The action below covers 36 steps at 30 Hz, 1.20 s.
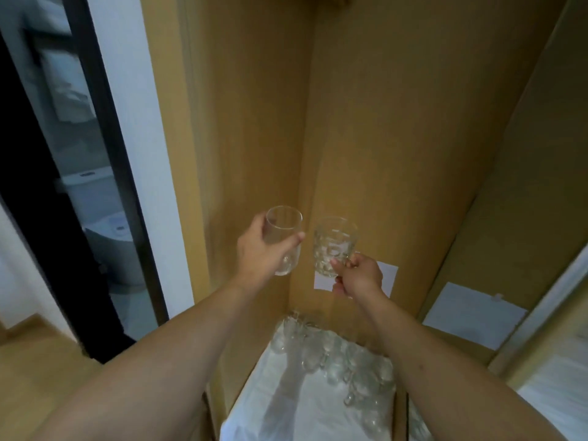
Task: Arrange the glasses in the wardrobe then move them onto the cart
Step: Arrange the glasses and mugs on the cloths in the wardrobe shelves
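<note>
My left hand [257, 249] grips a smooth clear glass [284, 232], raised in front of the wardrobe's inner corner. To its right, my right hand [358, 276] holds a patterned glass mug [334, 245] by its handle, also lifted. The two glasses hang side by side, a small gap between them. Below my arms, several more clear glasses [337, 358] stand clustered on a white-lined shelf [286, 415] inside the wardrobe [397, 138].
The brown wardrobe walls close in at left, back and right. White paper sheets [471, 316] are stuck low on the back and right panels. At left, a dark door frame [105, 154] opens onto a bathroom with a toilet [108, 230]. A mirrored door edge [547, 329] stands right.
</note>
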### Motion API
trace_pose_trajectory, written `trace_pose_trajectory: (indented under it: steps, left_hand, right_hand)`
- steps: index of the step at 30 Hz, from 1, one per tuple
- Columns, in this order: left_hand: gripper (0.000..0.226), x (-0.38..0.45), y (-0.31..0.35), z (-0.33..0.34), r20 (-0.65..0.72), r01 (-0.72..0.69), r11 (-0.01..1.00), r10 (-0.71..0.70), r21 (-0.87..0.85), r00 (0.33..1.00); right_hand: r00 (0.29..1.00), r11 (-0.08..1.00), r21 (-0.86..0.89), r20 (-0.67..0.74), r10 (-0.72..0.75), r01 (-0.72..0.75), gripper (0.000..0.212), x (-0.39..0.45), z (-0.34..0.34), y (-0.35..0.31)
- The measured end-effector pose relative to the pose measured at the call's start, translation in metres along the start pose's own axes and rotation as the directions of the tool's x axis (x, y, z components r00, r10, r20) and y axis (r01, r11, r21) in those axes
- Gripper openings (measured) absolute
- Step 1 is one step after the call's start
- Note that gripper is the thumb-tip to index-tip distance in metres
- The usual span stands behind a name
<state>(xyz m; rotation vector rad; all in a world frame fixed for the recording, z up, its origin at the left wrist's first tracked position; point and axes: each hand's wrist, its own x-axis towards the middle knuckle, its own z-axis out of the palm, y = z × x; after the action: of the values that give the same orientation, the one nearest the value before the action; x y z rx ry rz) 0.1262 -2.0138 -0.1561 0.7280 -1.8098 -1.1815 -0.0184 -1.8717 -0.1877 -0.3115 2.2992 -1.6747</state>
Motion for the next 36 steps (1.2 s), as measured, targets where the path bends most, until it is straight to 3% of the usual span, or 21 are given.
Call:
trace_pose_trajectory:
  steps: [10, 13, 17, 28, 36]
  left_hand:
    - [0.057, 0.002, 0.082, -0.057, 0.026, -0.149, 0.977, 0.154, -0.153, 0.988]
    - [0.060, -0.005, 0.095, -0.078, 0.059, -0.170, 0.970, 0.182, -0.173, 0.981]
    - [0.045, -0.016, 0.107, -0.096, 0.087, -0.194, 0.947, 0.223, -0.257, 0.971]
    - [0.061, -0.071, 0.141, -0.095, 0.225, -0.153, 0.918, 0.247, -0.367, 0.943]
    - [0.049, -0.122, 0.175, -0.065, 0.269, -0.160, 0.901, 0.284, -0.404, 0.920]
  right_hand:
    - [0.992, 0.976, 0.198, -0.105, -0.069, 0.088, 0.047, -0.062, -0.020, -0.067]
    - [0.985, 0.972, 0.204, -0.144, -0.090, 0.119, 0.042, -0.091, -0.023, -0.077]
    - [0.973, 0.964, 0.200, -0.182, -0.139, 0.175, 0.041, -0.134, -0.031, -0.086]
    - [0.922, 0.953, 0.100, -0.300, -0.246, 0.286, 0.036, -0.230, -0.078, -0.093]
    - [0.911, 0.940, 0.139, -0.323, -0.255, 0.313, 0.038, -0.278, -0.139, -0.080]
